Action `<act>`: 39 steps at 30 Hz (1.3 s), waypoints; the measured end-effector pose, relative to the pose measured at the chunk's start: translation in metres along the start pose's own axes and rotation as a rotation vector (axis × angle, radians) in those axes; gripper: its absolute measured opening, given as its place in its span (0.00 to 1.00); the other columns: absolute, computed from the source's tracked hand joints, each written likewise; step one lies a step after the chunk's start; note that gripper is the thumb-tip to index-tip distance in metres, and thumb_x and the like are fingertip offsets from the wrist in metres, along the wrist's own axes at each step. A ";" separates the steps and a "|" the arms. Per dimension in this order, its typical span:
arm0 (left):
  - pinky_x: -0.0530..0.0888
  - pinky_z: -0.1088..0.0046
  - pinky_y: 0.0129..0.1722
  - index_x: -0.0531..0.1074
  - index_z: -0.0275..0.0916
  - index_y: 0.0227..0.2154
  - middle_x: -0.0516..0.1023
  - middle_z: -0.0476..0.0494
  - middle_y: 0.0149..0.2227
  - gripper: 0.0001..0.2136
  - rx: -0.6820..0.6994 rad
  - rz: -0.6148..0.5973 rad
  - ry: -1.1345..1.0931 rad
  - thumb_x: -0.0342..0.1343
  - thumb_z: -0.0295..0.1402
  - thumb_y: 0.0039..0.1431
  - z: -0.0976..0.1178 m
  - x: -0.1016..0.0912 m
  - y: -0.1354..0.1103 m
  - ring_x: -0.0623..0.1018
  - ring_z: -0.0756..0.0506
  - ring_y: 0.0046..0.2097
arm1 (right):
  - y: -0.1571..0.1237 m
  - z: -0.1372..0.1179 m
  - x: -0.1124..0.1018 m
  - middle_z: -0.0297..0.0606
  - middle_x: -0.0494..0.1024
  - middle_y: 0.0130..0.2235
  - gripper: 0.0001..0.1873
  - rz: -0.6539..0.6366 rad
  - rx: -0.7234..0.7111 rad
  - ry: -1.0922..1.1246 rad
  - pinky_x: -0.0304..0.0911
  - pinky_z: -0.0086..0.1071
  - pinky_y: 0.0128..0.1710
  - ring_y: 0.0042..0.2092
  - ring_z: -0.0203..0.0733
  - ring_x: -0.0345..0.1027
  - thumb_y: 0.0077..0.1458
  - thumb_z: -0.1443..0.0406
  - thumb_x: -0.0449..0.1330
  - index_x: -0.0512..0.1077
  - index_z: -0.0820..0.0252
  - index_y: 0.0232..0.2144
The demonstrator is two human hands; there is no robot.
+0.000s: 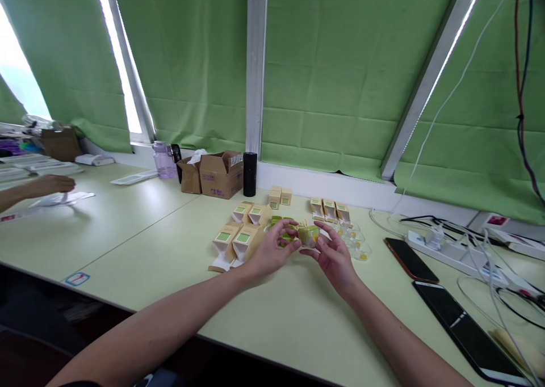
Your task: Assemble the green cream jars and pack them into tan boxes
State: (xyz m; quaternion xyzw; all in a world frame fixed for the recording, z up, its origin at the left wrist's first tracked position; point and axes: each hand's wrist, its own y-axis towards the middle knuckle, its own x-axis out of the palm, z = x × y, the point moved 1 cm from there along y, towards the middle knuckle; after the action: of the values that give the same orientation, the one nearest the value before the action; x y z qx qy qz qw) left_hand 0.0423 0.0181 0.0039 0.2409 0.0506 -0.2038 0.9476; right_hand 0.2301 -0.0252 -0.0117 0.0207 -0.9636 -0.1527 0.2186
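Observation:
Between my two hands, above the table, is a small clear plastic container [307,235] with something green inside and a yellow round spot on its side. My right hand [335,256] grips it from the right, thumb and fingers curled around it. My left hand [275,249] has its thumb and fingertips closed at the container's left side. Just behind my left hand lie several green pieces [276,221], partly covered by the fingers. Several clear plastic containers with yellow spots [354,240] are grouped beyond my right hand. Left of my hands stand opened small cardboard boxes [244,238] with green labels.
More small boxes [328,208] stand at the back, near a black cylinder [250,174] and cardboard cartons [221,174]. Two phones [411,259] and a power strip [460,256] with tangled cables lie at right. Another person's hand [53,185] works at far left.

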 end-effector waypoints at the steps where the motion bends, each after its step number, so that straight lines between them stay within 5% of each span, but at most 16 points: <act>1: 0.79 0.60 0.52 0.70 0.39 0.57 0.80 0.35 0.52 0.24 -0.015 -0.011 -0.009 0.67 0.42 0.63 -0.001 0.000 0.000 0.80 0.38 0.56 | -0.001 -0.001 0.001 0.37 0.84 0.45 0.31 0.010 -0.022 -0.031 0.77 0.51 0.51 0.46 0.48 0.80 0.54 0.52 0.75 0.72 0.47 0.57; 12: 0.79 0.59 0.54 0.72 0.41 0.61 0.79 0.38 0.52 0.35 -0.114 -0.107 -0.255 0.76 0.41 0.53 -0.012 0.004 0.003 0.81 0.40 0.53 | -0.002 0.000 0.006 0.41 0.79 0.51 0.38 0.035 -0.163 -0.273 0.77 0.40 0.48 0.56 0.51 0.74 0.45 0.57 0.80 0.71 0.46 0.56; 20: 0.80 0.60 0.53 0.76 0.40 0.53 0.79 0.38 0.53 0.28 -0.100 -0.132 -0.336 0.76 0.31 0.49 -0.003 0.005 0.004 0.82 0.40 0.51 | -0.003 -0.007 0.000 0.45 0.79 0.52 0.27 0.043 -0.287 -0.328 0.74 0.43 0.50 0.54 0.52 0.73 0.58 0.53 0.71 0.72 0.49 0.57; 28: 0.76 0.57 0.58 0.76 0.43 0.56 0.79 0.39 0.57 0.25 0.051 -0.079 0.243 0.71 0.31 0.55 0.003 -0.004 -0.003 0.78 0.39 0.54 | 0.009 -0.003 -0.022 0.42 0.80 0.44 0.21 0.270 -0.307 -0.393 0.73 0.37 0.36 0.45 0.48 0.72 0.58 0.52 0.69 0.77 0.53 0.50; 39: 0.66 0.52 0.60 0.76 0.43 0.53 0.81 0.41 0.51 0.21 0.116 -0.331 0.760 0.71 0.42 0.60 0.003 0.000 -0.008 0.75 0.35 0.56 | 0.011 0.001 -0.022 0.42 0.81 0.39 0.20 0.274 -0.263 -0.393 0.67 0.33 0.29 0.40 0.46 0.72 0.57 0.51 0.69 0.78 0.56 0.46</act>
State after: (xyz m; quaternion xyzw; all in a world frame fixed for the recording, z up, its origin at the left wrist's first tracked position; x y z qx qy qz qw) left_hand 0.0393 0.0100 0.0032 0.3405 0.4229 -0.2524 0.8009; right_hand 0.2500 -0.0120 -0.0185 -0.1684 -0.9532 -0.2467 0.0470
